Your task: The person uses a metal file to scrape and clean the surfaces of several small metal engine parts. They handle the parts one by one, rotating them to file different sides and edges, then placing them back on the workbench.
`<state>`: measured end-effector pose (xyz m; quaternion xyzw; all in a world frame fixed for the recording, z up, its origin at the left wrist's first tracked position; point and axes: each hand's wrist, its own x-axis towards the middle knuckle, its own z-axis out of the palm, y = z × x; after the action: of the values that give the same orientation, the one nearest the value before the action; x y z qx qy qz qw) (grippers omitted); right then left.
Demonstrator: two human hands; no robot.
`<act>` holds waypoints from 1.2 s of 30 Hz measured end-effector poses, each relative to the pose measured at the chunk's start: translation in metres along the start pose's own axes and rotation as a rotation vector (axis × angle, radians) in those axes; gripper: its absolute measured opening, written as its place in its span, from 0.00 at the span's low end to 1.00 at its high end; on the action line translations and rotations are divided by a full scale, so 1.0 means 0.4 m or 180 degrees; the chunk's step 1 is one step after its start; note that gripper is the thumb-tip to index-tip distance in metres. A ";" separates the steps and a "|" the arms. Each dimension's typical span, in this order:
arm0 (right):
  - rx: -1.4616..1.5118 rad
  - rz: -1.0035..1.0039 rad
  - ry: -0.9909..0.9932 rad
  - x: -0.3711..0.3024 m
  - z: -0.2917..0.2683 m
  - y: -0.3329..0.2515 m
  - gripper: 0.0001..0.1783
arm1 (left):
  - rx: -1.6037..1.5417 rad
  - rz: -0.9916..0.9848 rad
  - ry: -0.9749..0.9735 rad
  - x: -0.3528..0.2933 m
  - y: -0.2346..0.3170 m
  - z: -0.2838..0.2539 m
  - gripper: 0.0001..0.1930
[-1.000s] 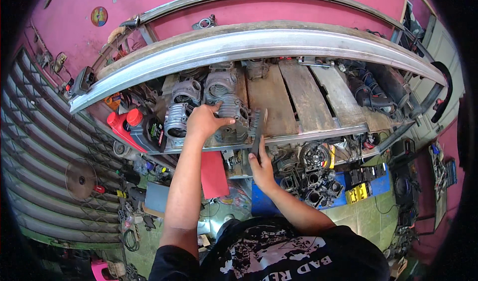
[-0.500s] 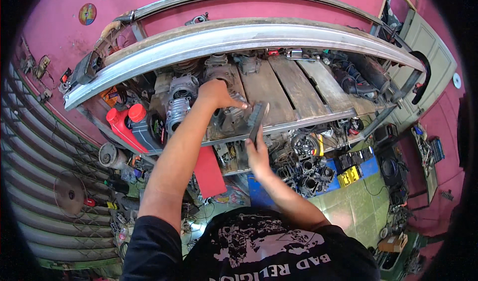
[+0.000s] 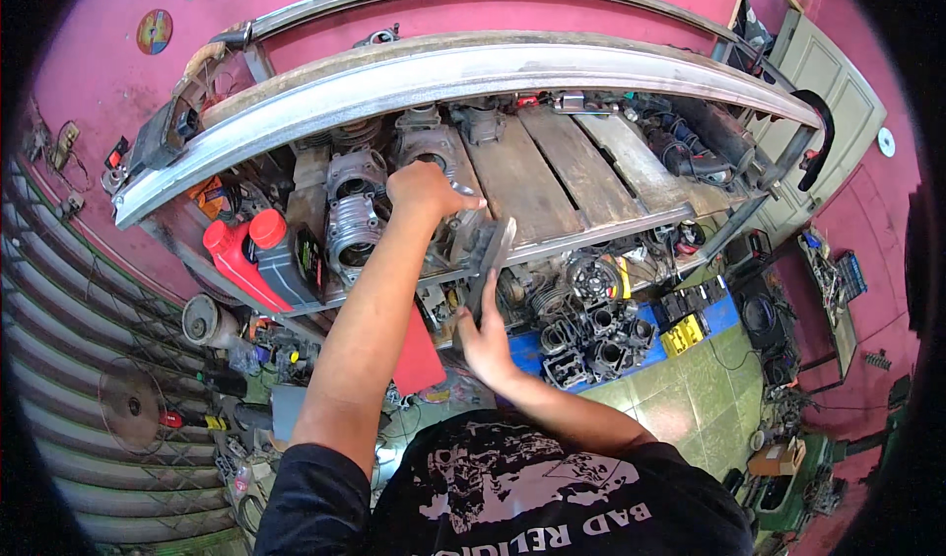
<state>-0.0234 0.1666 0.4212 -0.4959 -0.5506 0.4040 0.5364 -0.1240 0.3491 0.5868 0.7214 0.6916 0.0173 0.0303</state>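
Note:
My left hand [image 3: 427, 193] reaches over the bench and is closed on the top of a grey metal engine part [image 3: 459, 233]; its thumb points right, and the other fingers are mostly hidden behind the part. Close by on the right, my right hand [image 3: 486, 349] grips the lower end of a dark scrubbing brush [image 3: 496, 250]. The brush stands tilted, its bristles facing the engine part; whether they touch it I cannot tell. A finned engine cylinder [image 3: 355, 229] sits left of my left forearm, and another metal casting [image 3: 431, 144] lies behind that hand.
Red-capped oil bottles [image 3: 286, 265] stand at the bench's left end. A silver rail [image 3: 493, 66] crosses above the wooden planks [image 3: 527, 176]. Under the bench are several engine cylinders [image 3: 606, 334], a yellow case [image 3: 682, 335] and a red panel [image 3: 419, 354].
The brush and my right hand have moved down and slightly left, and the brush is turned more edge-on. My left hand keeps its place on the engine part. The whole view has shifted a little.

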 end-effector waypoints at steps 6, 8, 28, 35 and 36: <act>-0.0378 -0.0261 -0.0429 0.212 -0.128 0.066 0.45 | -0.0381 -0.0200 -0.0191 -0.045 -0.045 -0.008 0.48; -0.0475 -0.0283 -0.0496 0.221 -0.149 0.083 0.45 | -0.0613 -0.0428 -0.0012 -0.072 -0.039 0.021 0.46; 0.0302 -0.0323 -0.1209 0.106 -0.274 0.078 0.45 | -0.0499 -0.0653 0.0032 -0.064 -0.039 0.034 0.45; 0.1615 0.0361 -0.1304 0.241 -0.267 0.085 0.41 | -0.0543 -0.0618 -0.0004 -0.055 -0.050 0.062 0.41; 0.1727 0.0545 -0.1378 0.259 -0.267 0.087 0.41 | -0.0530 -0.0650 0.0027 -0.056 -0.046 0.062 0.40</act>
<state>0.0935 0.2652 0.4175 -0.2827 -0.4806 0.6747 0.4836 -0.1415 0.3272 0.5612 0.6422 0.7577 0.0745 0.0888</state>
